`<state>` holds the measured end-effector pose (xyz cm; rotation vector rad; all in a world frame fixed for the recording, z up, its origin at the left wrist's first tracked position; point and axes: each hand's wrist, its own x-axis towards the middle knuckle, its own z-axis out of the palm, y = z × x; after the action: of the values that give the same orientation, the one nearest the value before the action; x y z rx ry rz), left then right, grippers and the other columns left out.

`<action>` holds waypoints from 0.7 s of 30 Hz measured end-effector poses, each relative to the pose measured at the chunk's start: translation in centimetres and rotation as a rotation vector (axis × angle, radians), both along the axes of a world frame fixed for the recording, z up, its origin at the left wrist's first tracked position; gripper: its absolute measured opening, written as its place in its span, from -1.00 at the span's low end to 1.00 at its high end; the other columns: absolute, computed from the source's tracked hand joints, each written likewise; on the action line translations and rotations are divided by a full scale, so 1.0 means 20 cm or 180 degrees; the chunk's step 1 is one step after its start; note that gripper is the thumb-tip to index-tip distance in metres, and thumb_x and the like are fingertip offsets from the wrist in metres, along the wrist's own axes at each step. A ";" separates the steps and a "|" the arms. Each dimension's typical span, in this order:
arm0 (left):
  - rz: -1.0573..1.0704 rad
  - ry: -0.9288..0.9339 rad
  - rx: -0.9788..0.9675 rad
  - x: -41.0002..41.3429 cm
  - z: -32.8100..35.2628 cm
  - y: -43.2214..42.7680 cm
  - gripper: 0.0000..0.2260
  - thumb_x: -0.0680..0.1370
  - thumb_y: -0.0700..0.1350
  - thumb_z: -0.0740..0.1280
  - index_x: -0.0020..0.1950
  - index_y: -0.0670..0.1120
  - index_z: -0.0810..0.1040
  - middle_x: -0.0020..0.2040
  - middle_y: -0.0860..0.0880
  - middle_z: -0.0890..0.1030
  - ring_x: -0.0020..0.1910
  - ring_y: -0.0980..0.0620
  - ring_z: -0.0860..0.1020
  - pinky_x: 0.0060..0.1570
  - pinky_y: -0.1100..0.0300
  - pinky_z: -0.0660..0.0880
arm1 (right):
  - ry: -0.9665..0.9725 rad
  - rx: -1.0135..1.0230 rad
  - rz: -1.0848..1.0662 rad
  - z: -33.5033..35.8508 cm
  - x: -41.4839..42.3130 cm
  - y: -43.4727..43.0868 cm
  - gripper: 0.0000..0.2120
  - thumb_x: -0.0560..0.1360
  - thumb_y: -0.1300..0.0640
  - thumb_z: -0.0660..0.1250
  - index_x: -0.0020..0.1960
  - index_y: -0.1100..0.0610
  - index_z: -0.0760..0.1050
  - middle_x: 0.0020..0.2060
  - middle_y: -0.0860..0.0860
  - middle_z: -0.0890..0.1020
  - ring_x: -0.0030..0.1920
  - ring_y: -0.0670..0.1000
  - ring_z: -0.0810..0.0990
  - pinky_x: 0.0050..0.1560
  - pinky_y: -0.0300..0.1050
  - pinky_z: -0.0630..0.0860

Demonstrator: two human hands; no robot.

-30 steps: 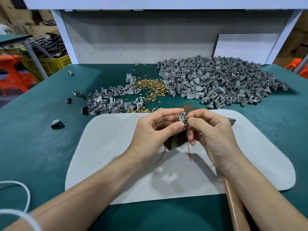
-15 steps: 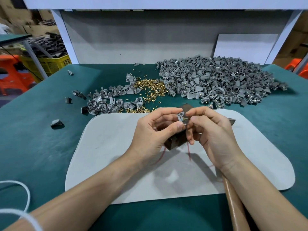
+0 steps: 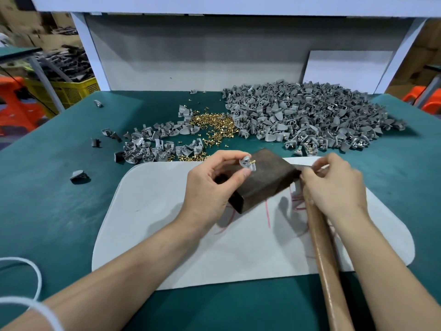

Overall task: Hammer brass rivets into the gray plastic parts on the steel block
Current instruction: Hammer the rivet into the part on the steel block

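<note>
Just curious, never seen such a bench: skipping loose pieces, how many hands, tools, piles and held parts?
Hands: 2, left hand, right hand
Steel block: 1
Hammer: 1
Gray part piles: 2
Brass rivet pile: 1
Held gray part: 1
Total: 8

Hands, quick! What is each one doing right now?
Left hand: pinching a gray plastic part with a brass rivet in it.
Right hand: over the hammer handle, too blurred to tell if it grips.

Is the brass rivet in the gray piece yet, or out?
In, but not flush: the brass rivet sticks out of the gray part pinched in the left hand.
</note>
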<state>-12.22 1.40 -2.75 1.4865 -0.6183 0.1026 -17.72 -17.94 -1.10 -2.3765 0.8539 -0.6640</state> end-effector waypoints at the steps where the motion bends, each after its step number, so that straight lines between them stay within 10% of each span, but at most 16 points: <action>1: 0.0093 -0.0027 0.0095 0.01 -0.01 0.00 -0.79 0.45 -0.18 0.46 0.00 0.10 0.64 0.01 0.04 0.68 0.04 0.07 0.62 0.09 0.25 0.50 | 0.0439 -0.0050 -0.0085 -0.01 -0.01 -0.03 -0.81 0.44 -0.04 0.29 -0.08 0.08 0.44 -0.13 0.12 0.61 -0.10 0.17 0.49 -0.16 -0.07 0.37; 9: 0.0373 0.0628 0.0255 0.04 -0.02 -0.03 -0.82 0.45 -0.25 0.46 -0.15 0.05 0.63 0.04 0.12 0.65 0.16 0.05 0.57 0.23 0.12 0.46 | 0.1007 -0.0097 -0.0230 -0.01 -0.01 -0.03 -0.68 0.36 -0.11 0.39 -0.25 0.17 0.57 -0.24 0.15 0.62 -0.17 0.19 0.56 -0.27 -0.12 0.33; 15: 0.0403 0.0821 0.0247 0.05 -0.03 -0.04 -0.88 0.47 -0.21 0.46 -0.16 0.02 0.64 -0.01 0.18 0.63 0.05 0.29 0.55 0.23 0.16 0.47 | -0.0553 0.2376 0.0133 0.12 -0.12 -0.08 -0.87 0.43 0.28 0.35 -0.26 0.21 0.43 -0.50 0.10 0.52 -0.68 -0.10 0.41 -0.66 -0.33 0.31; 21: 0.0442 0.0751 0.0282 0.07 -0.03 -0.03 -0.82 0.48 -0.20 0.44 -0.20 0.09 0.65 0.10 0.10 0.59 0.13 0.25 0.51 0.28 0.06 0.43 | -0.0284 0.2663 0.0642 0.27 -0.17 0.03 -0.71 0.60 0.08 0.16 -0.15 0.26 0.48 -0.61 0.07 0.44 -0.67 -0.04 0.30 -0.63 -0.34 0.23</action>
<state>-10.84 0.78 -3.41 1.5988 -0.3327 0.0063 -21.04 -17.24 4.25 -1.6280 0.6610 -0.2452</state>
